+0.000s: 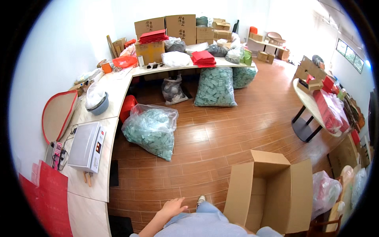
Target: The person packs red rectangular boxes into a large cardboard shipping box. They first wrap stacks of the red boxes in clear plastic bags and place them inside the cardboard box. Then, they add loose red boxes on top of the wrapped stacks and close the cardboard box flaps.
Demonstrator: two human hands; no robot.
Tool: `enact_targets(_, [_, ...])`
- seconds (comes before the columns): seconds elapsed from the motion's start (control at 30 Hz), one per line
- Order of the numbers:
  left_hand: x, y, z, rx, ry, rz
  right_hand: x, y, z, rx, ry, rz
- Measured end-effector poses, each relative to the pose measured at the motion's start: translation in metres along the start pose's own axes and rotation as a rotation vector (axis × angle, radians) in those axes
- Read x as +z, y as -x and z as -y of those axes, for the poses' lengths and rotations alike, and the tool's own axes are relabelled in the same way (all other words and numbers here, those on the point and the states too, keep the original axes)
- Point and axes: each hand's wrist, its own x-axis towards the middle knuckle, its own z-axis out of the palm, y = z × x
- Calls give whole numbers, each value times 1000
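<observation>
My left hand (174,206) hangs in front of my left thigh, above the wood-look floor. It holds nothing, and its thumb stands apart from the fingers. A large cardboard box (275,195) with raised flaps is at my right side; I see nothing inside the visible part. Only a sliver of my right forearm (243,228) shows beside the box wall, with the right hand hidden. Ahead, a clear plastic sack (152,130) full of small pale-green packets leans by the table leg area. My shoe (201,199) shows on the floor.
Along the left runs a marble-patterned table (91,185) bearing a sealing machine (86,148) and a grey-blue basket (99,105). Another packet sack (214,87) stands under the far table. An oval table (306,102) with red boxes is at right, near a plastic bag (324,192).
</observation>
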Motion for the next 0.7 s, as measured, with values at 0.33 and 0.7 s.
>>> enact_targets(0.33, [-172,-184,23,-55,162,-309,-355,-87,385,-675,-141,-661])
enact_targets(0.7, [-338,-429,114,19,251,-429,-391,-210,428,-236,-180,51])
